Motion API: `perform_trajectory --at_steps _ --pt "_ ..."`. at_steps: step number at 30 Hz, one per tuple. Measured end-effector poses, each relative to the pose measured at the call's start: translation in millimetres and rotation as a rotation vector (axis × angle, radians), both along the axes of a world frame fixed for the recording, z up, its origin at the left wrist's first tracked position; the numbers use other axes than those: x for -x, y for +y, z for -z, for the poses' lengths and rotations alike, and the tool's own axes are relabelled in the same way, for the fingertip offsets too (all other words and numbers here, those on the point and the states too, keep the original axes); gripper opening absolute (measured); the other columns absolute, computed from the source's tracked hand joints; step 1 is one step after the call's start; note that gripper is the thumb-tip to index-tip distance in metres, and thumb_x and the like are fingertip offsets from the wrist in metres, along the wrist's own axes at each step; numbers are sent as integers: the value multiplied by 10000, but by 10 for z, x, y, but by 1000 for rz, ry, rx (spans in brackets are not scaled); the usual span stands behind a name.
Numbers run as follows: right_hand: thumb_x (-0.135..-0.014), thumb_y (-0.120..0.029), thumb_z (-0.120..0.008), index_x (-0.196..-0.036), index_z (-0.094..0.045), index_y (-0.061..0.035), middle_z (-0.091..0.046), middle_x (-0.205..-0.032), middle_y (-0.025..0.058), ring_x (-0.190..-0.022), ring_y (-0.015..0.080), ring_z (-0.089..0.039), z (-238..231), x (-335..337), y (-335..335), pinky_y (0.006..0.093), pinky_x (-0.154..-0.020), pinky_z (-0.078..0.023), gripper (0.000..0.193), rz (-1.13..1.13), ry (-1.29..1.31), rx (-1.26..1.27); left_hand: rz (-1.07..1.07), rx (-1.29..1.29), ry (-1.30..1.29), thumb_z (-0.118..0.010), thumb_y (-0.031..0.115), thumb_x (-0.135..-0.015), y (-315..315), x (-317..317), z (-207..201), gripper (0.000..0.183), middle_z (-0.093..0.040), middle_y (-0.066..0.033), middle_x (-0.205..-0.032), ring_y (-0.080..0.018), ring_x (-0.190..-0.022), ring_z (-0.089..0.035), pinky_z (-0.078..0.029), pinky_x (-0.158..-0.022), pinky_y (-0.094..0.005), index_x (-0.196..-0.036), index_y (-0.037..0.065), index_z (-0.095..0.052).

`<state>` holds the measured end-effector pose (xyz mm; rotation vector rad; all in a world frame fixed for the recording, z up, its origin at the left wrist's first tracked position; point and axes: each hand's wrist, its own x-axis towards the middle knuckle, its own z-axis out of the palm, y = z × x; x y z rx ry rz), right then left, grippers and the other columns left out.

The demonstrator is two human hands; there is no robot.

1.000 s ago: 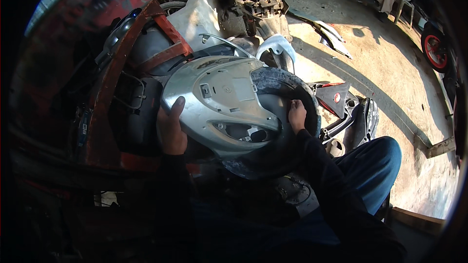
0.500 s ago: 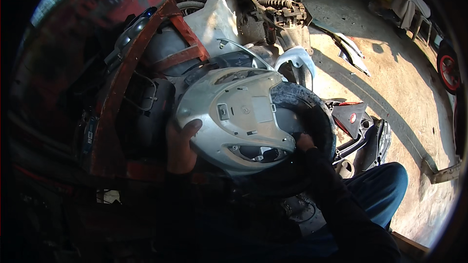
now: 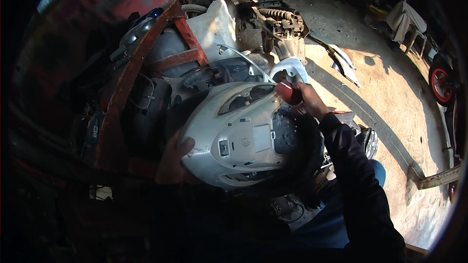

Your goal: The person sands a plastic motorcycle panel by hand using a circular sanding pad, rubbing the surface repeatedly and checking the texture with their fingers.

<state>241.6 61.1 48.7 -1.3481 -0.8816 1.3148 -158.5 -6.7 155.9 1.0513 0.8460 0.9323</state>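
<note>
A silver scooter body panel (image 3: 243,134) with slots and two long openings lies over a black tyre (image 3: 308,141). My left hand (image 3: 173,158) grips the panel's left end, its thumb on top and its other fingers mostly hidden. At the panel's far right corner, my right hand (image 3: 312,100) is closed on a dark red piece of sandpaper (image 3: 289,93), which is curved over the panel's edge. The underside of the panel is out of sight.
A red metal frame (image 3: 131,63) stands to the left. Behind the panel are a white body panel (image 3: 212,24) and a dusty engine part with a spring (image 3: 278,14). A black-and-white trim piece (image 3: 343,65) lies on the concrete floor (image 3: 390,117). A red-rimmed wheel (image 3: 441,83) is at far right.
My right hand has moved from the near right side of the panel to its far right corner, bringing the red sandpaper into view. The panel has tilted, its near opening now partly hidden.
</note>
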Motion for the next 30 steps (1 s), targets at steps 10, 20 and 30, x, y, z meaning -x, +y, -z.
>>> perform_trajectory --at_steps 10,20,30 --pt "-950 -192 -684 -925 -466 -15 -667 -860 144 -790 341 -668 -482 1251 -569 404 -701 -517 281 -79 -532 -697 284 246 214 -659 157 -888 46 39 -68 607 -605 -127 -1241 -214 -1153 -595 -487 -996 -375 -1419 -23 -426" --pt "-903 -75 -698 -1140 -580 -5 -712 -1093 152 -937 320 -709 -816 1066 -267 395 -819 -552 274 29 -857 -1181 676 155 372 -766 199 -853 -23 -97 -247 697 -582 -136 -1315 -207 -1229 -532 -417 -1063 -372 -1408 -43 -422" --pt "-979 -267 -620 -1113 -680 -6 -709 -1051 178 -1077 369 -660 -714 1100 -268 407 -945 -516 299 -451 -664 -728 886 159 393 -820 231 -823 -53 -174 -184 740 -586 -111 -1296 -193 -1211 -544 -434 -1039 -347 -1402 -25 -436"
